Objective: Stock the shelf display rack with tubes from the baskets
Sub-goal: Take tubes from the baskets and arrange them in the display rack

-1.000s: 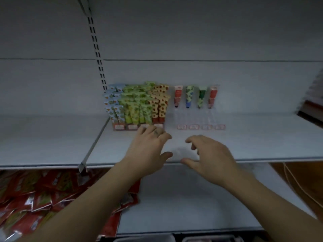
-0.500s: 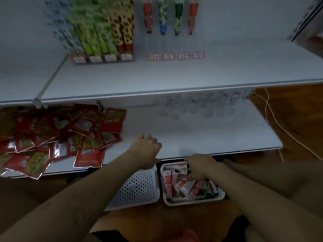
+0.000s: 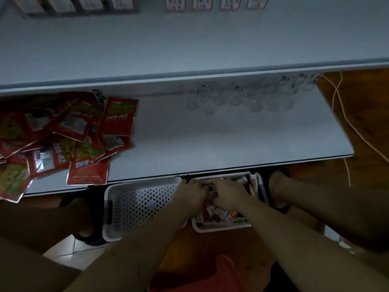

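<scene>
Rack [image 3: 202,3] cut off at top. The lower shelf [image 3: 210,140] hides the basket's [image 3: 221,228] far end. Left hand [image 3: 190,197] and right hand [image 3: 229,197] curl into it, any grip unseen, among tubes [image 3: 219,213] lying flat, pointing every way.

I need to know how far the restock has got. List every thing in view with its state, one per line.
Left basket: empty, on the floor.
Right basket: holds tubes, on the floor.
Tubes: lying loose in the right basket.
Left hand: down among the tubes, grip hidden.
Right hand: down among the tubes, grip hidden.
Red packets: piled loose on the lower shelf.
</scene>
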A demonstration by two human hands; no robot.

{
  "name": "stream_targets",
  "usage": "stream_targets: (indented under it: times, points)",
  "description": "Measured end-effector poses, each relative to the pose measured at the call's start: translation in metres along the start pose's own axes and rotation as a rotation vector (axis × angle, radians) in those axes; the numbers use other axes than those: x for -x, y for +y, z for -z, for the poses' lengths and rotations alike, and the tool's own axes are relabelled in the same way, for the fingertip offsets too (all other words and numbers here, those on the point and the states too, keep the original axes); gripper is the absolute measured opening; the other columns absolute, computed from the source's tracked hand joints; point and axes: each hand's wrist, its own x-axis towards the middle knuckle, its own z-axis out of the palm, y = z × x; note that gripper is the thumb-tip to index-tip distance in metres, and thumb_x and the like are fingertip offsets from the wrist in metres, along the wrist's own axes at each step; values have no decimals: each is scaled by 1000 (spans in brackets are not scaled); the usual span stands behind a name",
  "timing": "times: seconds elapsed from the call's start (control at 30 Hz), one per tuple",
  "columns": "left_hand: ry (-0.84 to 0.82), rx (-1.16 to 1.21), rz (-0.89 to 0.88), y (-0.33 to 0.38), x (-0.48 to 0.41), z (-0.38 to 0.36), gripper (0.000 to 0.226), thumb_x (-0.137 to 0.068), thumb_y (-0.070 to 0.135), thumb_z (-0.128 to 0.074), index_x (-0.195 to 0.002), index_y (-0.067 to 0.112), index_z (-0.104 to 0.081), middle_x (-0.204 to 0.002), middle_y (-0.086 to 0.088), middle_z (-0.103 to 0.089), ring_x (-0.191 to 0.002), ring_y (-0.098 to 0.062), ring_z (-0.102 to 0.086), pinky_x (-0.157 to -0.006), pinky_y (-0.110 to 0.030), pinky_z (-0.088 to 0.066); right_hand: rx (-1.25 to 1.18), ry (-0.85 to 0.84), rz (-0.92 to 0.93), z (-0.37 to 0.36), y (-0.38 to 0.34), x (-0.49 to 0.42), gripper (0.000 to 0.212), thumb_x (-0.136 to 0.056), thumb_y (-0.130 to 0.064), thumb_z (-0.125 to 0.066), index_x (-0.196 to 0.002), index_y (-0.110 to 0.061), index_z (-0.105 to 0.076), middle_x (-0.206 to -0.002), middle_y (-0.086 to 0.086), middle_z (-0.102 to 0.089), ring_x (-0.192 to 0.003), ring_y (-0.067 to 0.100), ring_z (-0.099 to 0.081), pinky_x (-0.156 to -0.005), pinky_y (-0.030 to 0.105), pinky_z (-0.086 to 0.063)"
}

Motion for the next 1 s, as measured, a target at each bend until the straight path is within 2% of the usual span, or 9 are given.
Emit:
stream_targets:
  times: [0.07,0.2,0.33,0.47,0.57,0.67,0.8,0.9,1.0]
  points:
    - [21,5,-14,0,-4,-10,64,-88,40,-58,-142,15,-35,-142,-13,-40,-125,-32,-38,-101,-45,-34,-47,23,23,-2,1,-6,56,-89,-21,-50,-139,-44,-39,-113,2,-65,-84,21,-61,-57,25,-38]
    - [58,13,-42,-6,-8,-19,65,-88,39,-59,-142,15,-34,-146,-13,-33,-127,-30,-36,-101,-42,-35,-84,35,34,-9,0,-16,50,-91,-23,-49,-138,-37,-43,-128,3,-59,-104,25,-58,-74,29,-43]
    - [89,-13,-70,-11,-10,-23,60,-88,35,-59,-141,21,-34,-142,-15,-32,-120,-32,-38,-98,-43,-36,-86,8,-34,-14,4,-25,41,-88,-24,-53,-129,-27,-52,-106,6,-64,-83,25,-60,-61,29,-43]
    - [79,-78,-144,-8,-12,-21,61,-91,31,-56,-146,22,-29,-147,-16,-29,-127,-34,-35,-98,-45,-34,-182,-54,-100,-3,12,-20,15,-90,-15,-53,-104,-17,-49,-85,2,-51,-69,19,-49,-51,27,-36]
    - [6,-102,-188,-8,-12,-17,70,-90,28,-59,-150,22,-23,-154,-12,-23,-136,-31,-28,-104,-44,-30,-181,-37,-101,10,19,-14,35,-89,-15,-58,-123,-20,-58,-110,6,-58,-79,17,-56,-62,26,-46]
    - [6,-53,-221,-9,-9,-13,67,-90,30,-60,-147,29,-25,-154,-4,-28,-138,-26,-29,-102,-41,-29,-105,-60,-110,15,23,-8,35,-88,-14,-61,-123,-15,-62,-118,11,-60,-76,16,-57,-62,24,-48]
    - [-103,98,-98,-12,-6,10,54,-83,40,-66,-133,29,-49,-123,-5,-60,-109,-23,-58,-86,-33,-42,9,-52,-141,15,28,-1,25,-88,-23,-64,-110,-11,-64,-108,11,-63,-91,26,-62,-76,33,-54]
    - [-40,263,16,-18,-3,35,36,-78,42,-71,-106,21,-63,-105,-2,-62,-94,-21,-59,-74,-29,-48,-25,-11,-172,31,30,6,26,-89,-26,-63,-107,-8,-63,-106,13,-63,-91,27,-61,-73,33,-50]
    - [105,410,68,-29,3,57,20,-76,26,-75,-87,14,-63,-92,-3,-57,-90,-23,-59,-66,-25,-40,-192,125,-181,55,27,20,43,-82,-38,-69,-95,2,-63,-104,24,-62,-81,26,-56,-67,31,-41]
